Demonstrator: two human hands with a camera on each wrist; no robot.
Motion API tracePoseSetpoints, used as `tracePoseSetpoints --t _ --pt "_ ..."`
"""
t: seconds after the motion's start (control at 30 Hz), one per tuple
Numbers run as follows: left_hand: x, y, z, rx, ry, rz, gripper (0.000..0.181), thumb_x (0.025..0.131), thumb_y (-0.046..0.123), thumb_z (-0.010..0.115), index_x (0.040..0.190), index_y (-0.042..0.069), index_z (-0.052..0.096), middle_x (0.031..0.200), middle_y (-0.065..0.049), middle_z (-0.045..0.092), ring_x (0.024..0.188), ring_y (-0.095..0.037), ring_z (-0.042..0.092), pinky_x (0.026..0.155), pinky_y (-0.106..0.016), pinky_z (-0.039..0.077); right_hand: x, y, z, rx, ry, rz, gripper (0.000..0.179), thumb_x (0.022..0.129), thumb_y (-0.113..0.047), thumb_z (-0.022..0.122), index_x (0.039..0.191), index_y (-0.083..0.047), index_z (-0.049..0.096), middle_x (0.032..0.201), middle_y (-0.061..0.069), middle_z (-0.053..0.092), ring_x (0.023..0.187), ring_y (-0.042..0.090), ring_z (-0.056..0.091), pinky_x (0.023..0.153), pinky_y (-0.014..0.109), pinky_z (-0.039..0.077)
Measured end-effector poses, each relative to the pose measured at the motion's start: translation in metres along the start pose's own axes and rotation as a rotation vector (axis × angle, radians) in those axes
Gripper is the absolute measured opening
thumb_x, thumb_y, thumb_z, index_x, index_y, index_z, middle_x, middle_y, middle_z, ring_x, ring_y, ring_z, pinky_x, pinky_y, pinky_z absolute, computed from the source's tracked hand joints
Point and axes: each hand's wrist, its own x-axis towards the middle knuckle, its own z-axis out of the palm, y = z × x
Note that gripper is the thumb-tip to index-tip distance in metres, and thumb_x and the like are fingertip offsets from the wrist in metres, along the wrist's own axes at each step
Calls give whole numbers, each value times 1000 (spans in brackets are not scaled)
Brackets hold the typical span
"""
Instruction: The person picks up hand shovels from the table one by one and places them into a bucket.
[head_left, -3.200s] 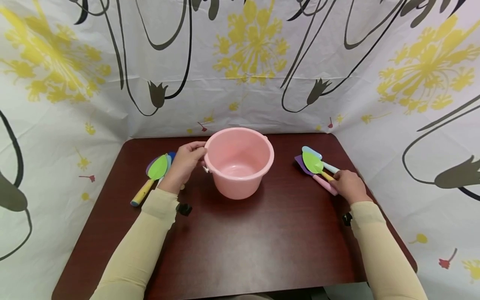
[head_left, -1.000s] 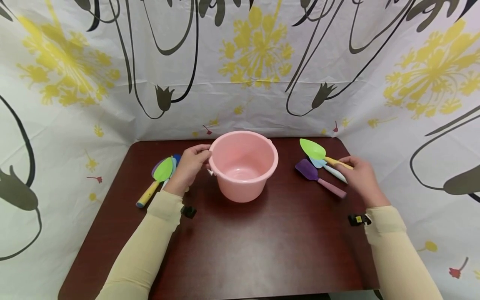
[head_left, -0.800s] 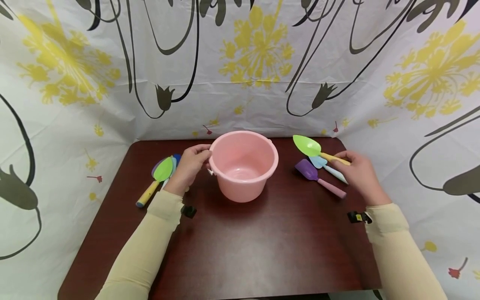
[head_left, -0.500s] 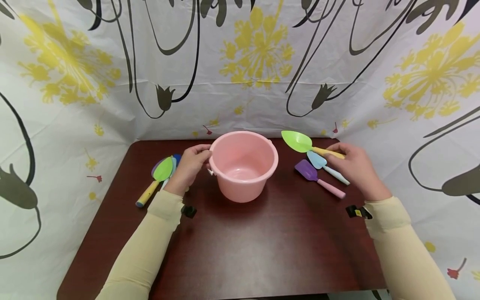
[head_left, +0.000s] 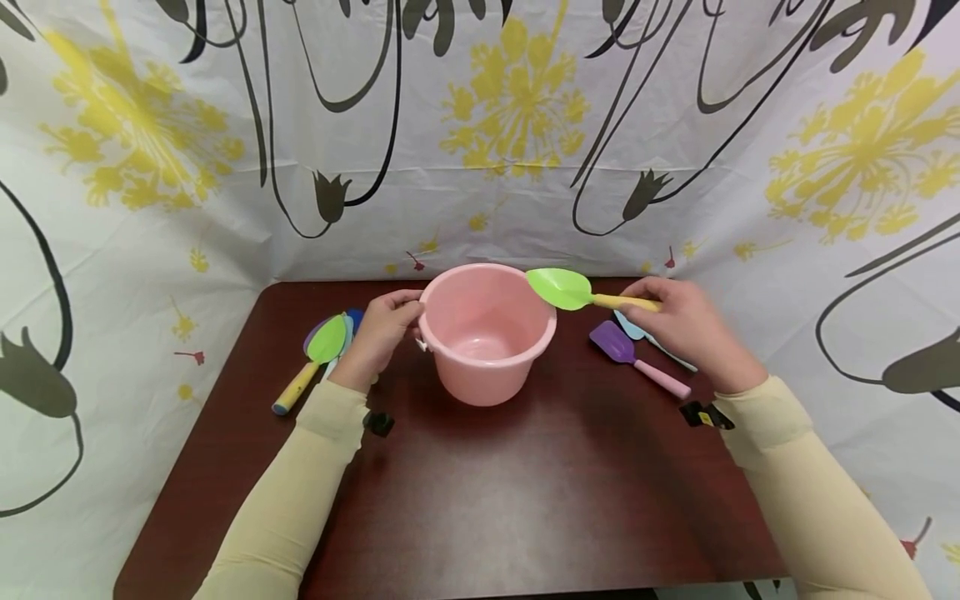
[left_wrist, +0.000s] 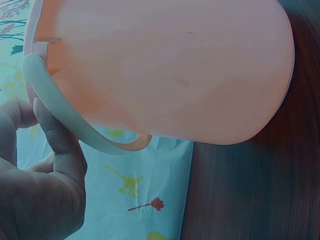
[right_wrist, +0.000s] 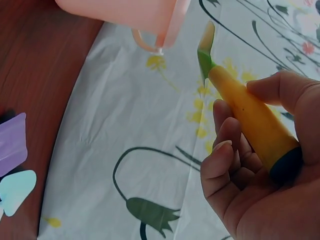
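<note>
A pink bucket [head_left: 480, 375] stands upright at the back middle of the table. My left hand [head_left: 382, 333] pinches its left rim; in the left wrist view the bucket's white handle [left_wrist: 75, 117] lies by those fingers. My right hand [head_left: 678, 325] grips the yellow handle of a toy trowel [head_left: 561, 289] with a green blade. That blade overlaps the right rim of the bucket in the head view. In the right wrist view the trowel's handle [right_wrist: 250, 117] is between thumb and curled fingers, its blade seen nearly edge-on beyond.
Right of the bucket lie a purple toy shovel [head_left: 615, 340] with a pink handle and a light blue one [head_left: 630, 327], partly behind my right hand. At left, a second green trowel [head_left: 327, 339] lies over purple and blue tools. Patterned cloth [head_left: 480, 200] surrounds the table [head_left: 480, 500].
My right hand has picked the green trowel up from the right-hand tools and carried it left to the bucket's rim. My left hand keeps its hold on the bucket.
</note>
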Motion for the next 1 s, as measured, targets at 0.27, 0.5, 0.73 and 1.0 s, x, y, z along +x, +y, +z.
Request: tracePoseSetpoints --t 0.27,0.5,0.73,1.0 --pt "0 -2 -3 -13 2 0 39 108 24 70 142 4 72 125 -20 73 80 -13 71 82 -28 64 16 -15 10 7 -89 -14 18 106 -28 74 116 -14 80 85 5 67 61 19 53 56 31 46" --pt "1 -1 -3 -4 -4 0 39 107 24 69 142 6 72 127 -18 74 82 -15 71 89 -35 64 33 -20 29 45 -123 -64 9 101 -16 76 107 -14 82 83 3 70 66 19 55 61 29 47" --pt "1 1 -2 5 6 3 38 107 24 70 140 7 73 128 -18 74 83 -15 72 87 -33 65 46 -30 44 55 -210 -124 8 101 -20 76 105 -17 83 79 0 68 67 20 52 64 31 46" --pt "1 1 -1 4 6 -9 39 107 25 70 141 6 73 128 -20 74 82 -14 71 86 -30 64 63 -44 60 42 -268 -179 11 99 -17 76 105 -14 84 87 -1 74 71 22 57 66 34 49"
